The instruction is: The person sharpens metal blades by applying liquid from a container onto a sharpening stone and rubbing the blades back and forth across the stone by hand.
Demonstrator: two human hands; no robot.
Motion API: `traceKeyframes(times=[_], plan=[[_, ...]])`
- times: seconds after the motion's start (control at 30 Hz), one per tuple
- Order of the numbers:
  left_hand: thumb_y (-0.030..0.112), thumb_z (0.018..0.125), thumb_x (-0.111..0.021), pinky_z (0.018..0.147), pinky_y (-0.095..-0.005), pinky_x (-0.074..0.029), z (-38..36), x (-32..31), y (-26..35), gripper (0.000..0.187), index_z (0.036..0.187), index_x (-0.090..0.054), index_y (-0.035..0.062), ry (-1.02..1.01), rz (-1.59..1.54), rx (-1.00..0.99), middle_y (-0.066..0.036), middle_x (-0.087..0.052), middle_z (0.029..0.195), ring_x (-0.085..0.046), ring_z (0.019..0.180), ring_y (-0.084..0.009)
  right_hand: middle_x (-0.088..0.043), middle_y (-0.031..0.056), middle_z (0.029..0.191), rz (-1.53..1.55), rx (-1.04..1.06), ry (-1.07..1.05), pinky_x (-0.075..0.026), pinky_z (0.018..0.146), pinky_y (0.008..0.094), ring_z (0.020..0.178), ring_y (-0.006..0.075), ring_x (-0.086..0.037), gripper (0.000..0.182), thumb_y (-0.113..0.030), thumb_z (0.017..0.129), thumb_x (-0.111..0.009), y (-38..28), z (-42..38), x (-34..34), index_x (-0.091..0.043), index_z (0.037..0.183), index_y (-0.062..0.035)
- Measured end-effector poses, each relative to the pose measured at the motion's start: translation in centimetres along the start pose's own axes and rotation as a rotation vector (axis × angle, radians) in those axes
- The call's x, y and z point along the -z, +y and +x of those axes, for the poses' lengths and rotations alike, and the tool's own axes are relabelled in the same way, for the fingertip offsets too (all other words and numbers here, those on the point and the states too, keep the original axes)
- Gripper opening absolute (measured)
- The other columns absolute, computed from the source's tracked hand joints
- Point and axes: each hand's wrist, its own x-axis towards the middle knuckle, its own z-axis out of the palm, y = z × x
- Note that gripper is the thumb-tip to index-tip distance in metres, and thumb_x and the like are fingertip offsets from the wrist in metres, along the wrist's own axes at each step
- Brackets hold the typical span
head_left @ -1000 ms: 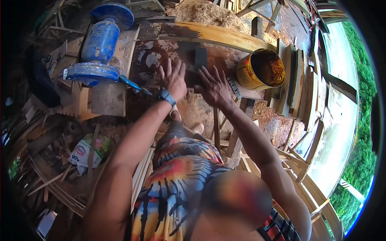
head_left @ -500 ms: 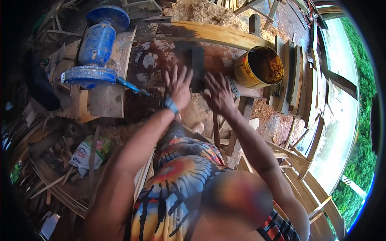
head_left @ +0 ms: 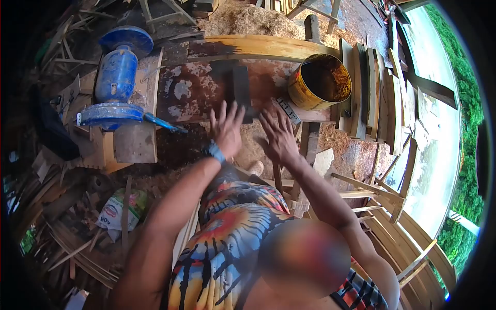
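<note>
1. From where I stand, the left grip (head_left: 226,133) is wide open, fingers spread, holding nothing; a blue band (head_left: 216,151) circles that wrist.
2. The right grip (head_left: 280,139) is open too, also empty; I cannot tell whether either one's fingertips touch anything beneath.
3. The dark block (head_left: 241,87) lies across the stained desk (head_left: 191,93), its near end just beyond and between the two sets of fingers; the yellow bucket (head_left: 298,93) stands to its right, with a patterned strip (head_left: 289,111) beside it.
4. How far along is hard to judge; the long plank (head_left: 284,49) is dark towards its left end and pale over most of its length, so I would call that surface uneven, part dark and part bare; nothing shows whether the block is finished.
5. My count: two hands, one block, one bucket, one strip, one long plank; one blue machine (head_left: 117,77) on the left; several upright boards (head_left: 357,93) on the right, too overlapped to number surely.
</note>
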Motion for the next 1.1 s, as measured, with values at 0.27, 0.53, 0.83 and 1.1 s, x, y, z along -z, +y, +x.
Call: traceKeyframes(times=[0.27,0.53,0.83,1.1], plan=[[0.010,0.078,-0.062,0.120,-0.0673,-0.014,6.3,1.3,-2.0,0.069,0.147,-0.053,0.0130,-0.045,0.083,-0.035,-0.015,-0.045,0.156,-0.027,0.150,-0.0434,-0.039,0.0159,0.160,-0.008,-0.035,0.102,-0.023,0.120,0.0565,0.147,0.0456,-0.030,0.072,-0.048,0.098,-0.056,0.9,4.6,-0.3,-0.040,0.154,-0.0063],[0.010,0.081,-0.061,0.120,-0.0679,-0.014,-0.3,0.7,1.1,0.068,0.148,-0.052,0.0106,-0.065,0.009,-0.049,-0.016,-0.042,0.158,-0.027,0.151,-0.0404,-0.040,0.0160,0.159,0.145,-0.059,0.010,-0.028,0.120,0.0521,0.146,0.0430,-0.035,0.073,-0.037,0.091,-0.068,-0.7,-2.1,0.3,-0.042,0.154,-0.0117],[0.014,0.077,-0.069,0.119,-0.0672,-0.019,5.9,1.6,-3.7,0.081,0.154,-0.043,0.0138,-0.144,0.202,-0.057,-0.013,-0.038,0.161,-0.025,0.152,-0.0398,-0.063,0.0117,0.129,0.080,0.022,0.177,-0.047,0.099,0.0481,0.121,0.0367,-0.056,0.038,-0.028,0.094,-0.061,-0.2,6.3,1.3,-0.062,0.125,-0.0083],[0.025,0.084,-0.056,0.123,-0.0653,-0.004,0.2,-1.7,-0.1,0.074,0.155,-0.042,0.0118,-0.153,0.247,-0.105,-0.014,-0.033,0.164,-0.014,0.156,-0.0367,-0.071,0.0223,0.113,0.623,-0.068,0.471,-0.052,0.095,0.0458,0.109,0.0381,-0.067,0.026,-0.017,0.092,-0.066,1.7,1.7,-1.9,-0.072,0.113,-0.0025]])
